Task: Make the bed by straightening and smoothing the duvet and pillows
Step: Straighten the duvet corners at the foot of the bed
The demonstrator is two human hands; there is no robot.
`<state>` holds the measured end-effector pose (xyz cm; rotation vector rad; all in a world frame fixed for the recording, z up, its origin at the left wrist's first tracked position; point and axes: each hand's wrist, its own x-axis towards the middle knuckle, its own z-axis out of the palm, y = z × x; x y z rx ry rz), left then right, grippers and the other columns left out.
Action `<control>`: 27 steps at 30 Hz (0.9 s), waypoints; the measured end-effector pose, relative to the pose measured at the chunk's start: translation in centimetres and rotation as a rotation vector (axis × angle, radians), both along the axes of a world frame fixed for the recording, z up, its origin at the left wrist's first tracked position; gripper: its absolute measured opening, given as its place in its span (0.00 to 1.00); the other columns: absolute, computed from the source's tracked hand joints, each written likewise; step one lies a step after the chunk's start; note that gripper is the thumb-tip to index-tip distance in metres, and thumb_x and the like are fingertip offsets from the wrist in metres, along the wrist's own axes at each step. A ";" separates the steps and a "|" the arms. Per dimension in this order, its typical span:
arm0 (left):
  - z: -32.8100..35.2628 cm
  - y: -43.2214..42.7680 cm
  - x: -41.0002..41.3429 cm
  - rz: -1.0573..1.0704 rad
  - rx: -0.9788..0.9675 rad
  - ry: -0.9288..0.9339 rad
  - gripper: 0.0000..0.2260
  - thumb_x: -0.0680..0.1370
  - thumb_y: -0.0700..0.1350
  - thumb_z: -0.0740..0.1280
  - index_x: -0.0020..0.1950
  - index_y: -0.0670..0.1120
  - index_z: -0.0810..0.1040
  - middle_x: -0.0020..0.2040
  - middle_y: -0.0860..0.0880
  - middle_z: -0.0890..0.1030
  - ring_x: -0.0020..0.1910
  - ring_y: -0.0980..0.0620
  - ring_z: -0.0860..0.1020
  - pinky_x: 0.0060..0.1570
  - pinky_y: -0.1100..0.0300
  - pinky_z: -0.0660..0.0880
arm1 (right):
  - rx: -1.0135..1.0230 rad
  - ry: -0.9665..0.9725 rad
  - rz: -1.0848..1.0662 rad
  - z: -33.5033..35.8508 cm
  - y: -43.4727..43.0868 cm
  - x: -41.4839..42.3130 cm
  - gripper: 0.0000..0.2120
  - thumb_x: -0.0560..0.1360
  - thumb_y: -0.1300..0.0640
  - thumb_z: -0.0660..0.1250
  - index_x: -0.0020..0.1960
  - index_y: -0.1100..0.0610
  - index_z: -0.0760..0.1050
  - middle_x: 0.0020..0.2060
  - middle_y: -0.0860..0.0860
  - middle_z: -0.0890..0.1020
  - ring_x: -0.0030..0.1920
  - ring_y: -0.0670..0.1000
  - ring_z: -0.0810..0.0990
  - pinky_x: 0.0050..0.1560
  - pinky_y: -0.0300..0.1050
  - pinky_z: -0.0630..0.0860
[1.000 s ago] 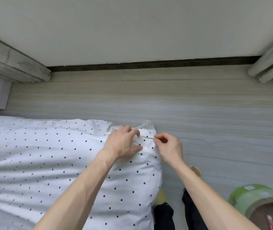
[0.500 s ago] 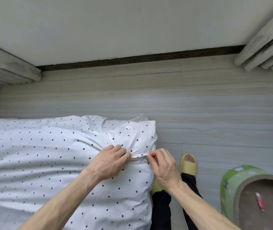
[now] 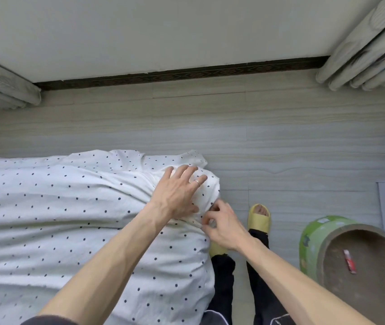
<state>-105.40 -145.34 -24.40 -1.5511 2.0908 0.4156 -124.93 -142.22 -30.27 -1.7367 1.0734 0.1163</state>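
A white duvet [image 3: 69, 219] with small dark dots covers the bed and fills the left half of the view; its corner bulges at the bed's right edge. My left hand [image 3: 178, 192] lies flat on that corner, fingers spread and pressing the fabric, a ring on one finger. My right hand [image 3: 220, 225] is just below and to the right of it, fingers curled and pinching the duvet's edge at the side of the bed. No pillow is in view.
Pale wood-look floor [image 3: 280, 141] runs beyond the bed to a white wall with a dark skirting. Curtains [image 3: 369, 55] hang at the upper right and upper left. A green round cardboard bowl [image 3: 350, 254] stands at the right, close to my feet in yellow slippers [image 3: 258, 219].
My left hand let go of the edge, opened and moved up onto the duvet corner. My right hand stayed at the edge, still pinching. The view tilted slightly down and right.
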 end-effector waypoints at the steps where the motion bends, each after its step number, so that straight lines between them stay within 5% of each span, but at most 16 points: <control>1: -0.4 -0.6 0.1 -0.023 0.020 -0.025 0.26 0.72 0.64 0.69 0.65 0.52 0.75 0.64 0.49 0.77 0.63 0.45 0.75 0.60 0.47 0.69 | -0.013 -0.039 -0.099 -0.1 0.2 -0.4 0.04 0.79 0.55 0.68 0.49 0.55 0.80 0.49 0.48 0.71 0.54 0.51 0.72 0.55 0.39 0.67; 2: -0.6 -1.0 0.2 -0.039 0.006 -0.006 0.20 0.76 0.63 0.64 0.60 0.51 0.78 0.59 0.49 0.80 0.58 0.45 0.78 0.56 0.49 0.71 | -0.084 -0.088 -0.235 0.1 0.5 -0.8 0.03 0.80 0.57 0.67 0.48 0.56 0.77 0.48 0.47 0.72 0.52 0.51 0.73 0.54 0.38 0.67; 5: -1.0 -2.4 0.8 0.021 -0.498 0.161 0.18 0.82 0.57 0.61 0.40 0.49 0.81 0.34 0.50 0.81 0.33 0.45 0.80 0.32 0.55 0.72 | -0.473 -0.249 -0.576 1.8 0.4 -0.9 0.04 0.82 0.62 0.63 0.48 0.61 0.75 0.48 0.50 0.75 0.49 0.48 0.74 0.55 0.34 0.70; 8: -0.9 -2.1 0.8 0.045 -0.787 0.253 0.13 0.82 0.55 0.65 0.43 0.49 0.80 0.36 0.50 0.79 0.33 0.46 0.76 0.31 0.52 0.72 | -0.612 -0.299 -0.490 2.4 0.4 0.7 0.08 0.82 0.60 0.62 0.48 0.63 0.76 0.49 0.54 0.77 0.49 0.50 0.75 0.54 0.39 0.73; 13: -1.0 3.8 1.9 -0.067 -0.602 0.351 0.03 0.79 0.42 0.66 0.51 0.46 0.79 0.45 0.45 0.78 0.40 0.43 0.77 0.39 0.51 0.73 | -0.548 -0.057 -0.086 -1.5 3.1 0.8 0.10 0.79 0.50 0.66 0.48 0.57 0.77 0.44 0.49 0.78 0.40 0.52 0.79 0.35 0.50 0.77; 17: -0.9 6.8 3.1 -0.246 -0.540 0.289 0.10 0.79 0.49 0.67 0.59 0.50 0.80 0.57 0.47 0.80 0.55 0.46 0.78 0.52 0.49 0.75 | -0.462 -0.055 -0.108 -0.7 3.0 0.4 0.13 0.80 0.48 0.61 0.47 0.57 0.76 0.44 0.49 0.77 0.39 0.51 0.78 0.35 0.48 0.77; 20: -1.0 7.1 3.7 -0.170 -0.515 0.226 0.07 0.78 0.41 0.66 0.54 0.47 0.81 0.48 0.49 0.81 0.45 0.46 0.80 0.44 0.53 0.70 | -0.382 -0.100 -0.075 -0.2 2.6 0.3 0.11 0.80 0.49 0.61 0.48 0.55 0.76 0.46 0.46 0.76 0.44 0.50 0.76 0.44 0.51 0.78; 23: 0.0 6.8 3.4 -0.144 -0.482 0.308 0.01 0.75 0.43 0.71 0.45 0.48 0.80 0.36 0.49 0.75 0.35 0.47 0.73 0.36 0.55 0.66 | -0.050 -0.122 -0.330 0.4 0.9 1.2 0.20 0.73 0.37 0.62 0.50 0.53 0.77 0.50 0.45 0.74 0.51 0.47 0.76 0.56 0.50 0.77; 25: 1.1 7.3 2.9 -0.134 -0.437 0.401 0.07 0.78 0.47 0.66 0.42 0.48 0.79 0.31 0.49 0.74 0.30 0.47 0.72 0.29 0.56 0.66 | 0.184 -0.125 -0.653 1.3 -1.2 2.1 0.36 0.66 0.27 0.63 0.62 0.53 0.72 0.59 0.47 0.73 0.60 0.50 0.77 0.62 0.48 0.74; 27: 2.8 8.4 2.4 -0.031 -0.282 0.396 0.13 0.80 0.51 0.61 0.38 0.48 0.76 0.29 0.50 0.77 0.27 0.46 0.76 0.27 0.58 0.67 | 0.360 -0.146 -0.718 1.7 -2.8 3.4 0.45 0.65 0.29 0.71 0.72 0.53 0.65 0.64 0.46 0.73 0.66 0.50 0.74 0.63 0.45 0.70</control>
